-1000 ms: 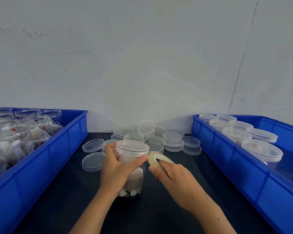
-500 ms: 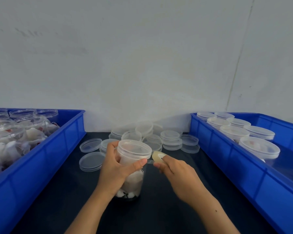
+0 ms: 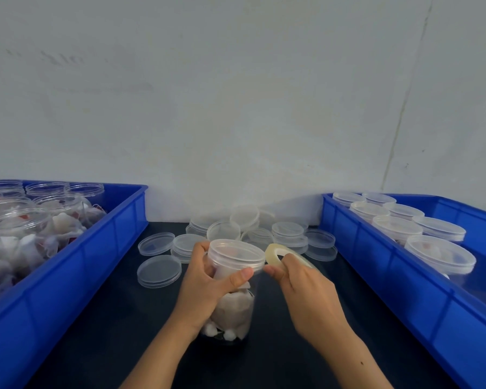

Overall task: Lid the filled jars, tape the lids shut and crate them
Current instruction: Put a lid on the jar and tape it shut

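Note:
A clear plastic jar (image 3: 233,307) filled with white pouches stands on the black table, with a clear lid (image 3: 236,254) on top. My left hand (image 3: 208,284) grips the jar just under the lid, thumb in front. My right hand (image 3: 300,287) holds a pale roll of clear tape (image 3: 275,255) right beside the lid's right edge, fingertips near my left thumb.
Loose clear lids (image 3: 253,234) lie piled behind the jar and to its left. A blue crate (image 3: 68,265) on the left holds several unlidded filled jars (image 3: 26,226). A blue crate (image 3: 404,279) on the right holds several lidded jars (image 3: 421,228). A grey wall stands behind.
My right hand has brought the tape roll in against the lid's right side and tilted it up. My left hand keeps its grip on the jar.

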Motion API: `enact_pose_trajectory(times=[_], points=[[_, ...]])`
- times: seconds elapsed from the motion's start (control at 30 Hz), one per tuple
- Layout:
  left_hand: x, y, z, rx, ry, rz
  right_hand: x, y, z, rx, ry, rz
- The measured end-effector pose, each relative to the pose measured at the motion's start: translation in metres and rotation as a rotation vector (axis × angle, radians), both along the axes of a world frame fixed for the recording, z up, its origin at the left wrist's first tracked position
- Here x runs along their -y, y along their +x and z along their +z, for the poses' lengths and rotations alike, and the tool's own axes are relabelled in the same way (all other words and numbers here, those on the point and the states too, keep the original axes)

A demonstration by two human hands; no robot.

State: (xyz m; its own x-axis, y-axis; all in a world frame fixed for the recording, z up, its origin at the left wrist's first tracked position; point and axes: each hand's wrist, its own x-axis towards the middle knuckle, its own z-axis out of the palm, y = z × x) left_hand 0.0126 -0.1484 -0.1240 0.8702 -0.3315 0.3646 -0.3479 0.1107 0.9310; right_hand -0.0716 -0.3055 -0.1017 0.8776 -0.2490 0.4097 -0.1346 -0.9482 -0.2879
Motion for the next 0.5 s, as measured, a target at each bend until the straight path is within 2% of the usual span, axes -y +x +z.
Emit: enact_pose_trajectory(times=[0.23,0.5], points=[[-0.0026,-0.0005,-0.0008,-0.036,-0.008,-0.056,-0.0033,-0.0004,-0.0042,-0.034,0.17,0.074],[0.0013,-0.0031,-0.0022,0.033,-0.062,-0.021,-0.0052,0.0002,-0.0075,-0.002,0.399,0.09]])
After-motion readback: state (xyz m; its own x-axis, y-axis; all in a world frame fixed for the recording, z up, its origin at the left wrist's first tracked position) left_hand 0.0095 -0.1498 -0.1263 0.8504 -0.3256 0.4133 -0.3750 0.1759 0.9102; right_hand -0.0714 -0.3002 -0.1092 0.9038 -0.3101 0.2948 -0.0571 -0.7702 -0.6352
